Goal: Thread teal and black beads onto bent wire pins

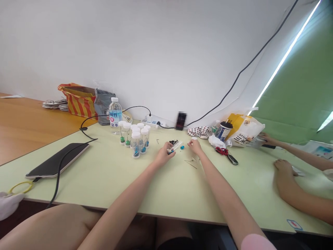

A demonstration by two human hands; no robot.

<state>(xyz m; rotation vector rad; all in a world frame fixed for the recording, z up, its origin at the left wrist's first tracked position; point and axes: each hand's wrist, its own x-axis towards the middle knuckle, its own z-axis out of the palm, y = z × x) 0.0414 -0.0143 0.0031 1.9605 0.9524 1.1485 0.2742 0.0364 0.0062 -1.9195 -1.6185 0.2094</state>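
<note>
My left hand (pixel 163 154) is closed around a clear tube (pixel 176 146), held tilted with its far end up to the right; something blue shows near its lower end. My right hand (pixel 195 147), fingers pinched, has a white cap (pixel 194 138) at its fingertips. Between the hands a small blue ball (pixel 182 147) lies on the table. Small black pieces (pixel 172 142) lie just beyond my left hand. Thin metal pins (pixel 191 162) rest nearer to me, below my right hand. To the left, several white-capped tubes (pixel 135 146) stand upright with blue or green pieces inside.
A water bottle (pixel 114 116) stands behind the capped tubes. A tablet (pixel 58 159) with a black cable lies at left. On the right are a dark-lidded cup (pixel 224 131), a yellow-white bag (pixel 244 130) and a black-handled tool (pixel 232 159). Another person's hands (pixel 284 167) rest at far right.
</note>
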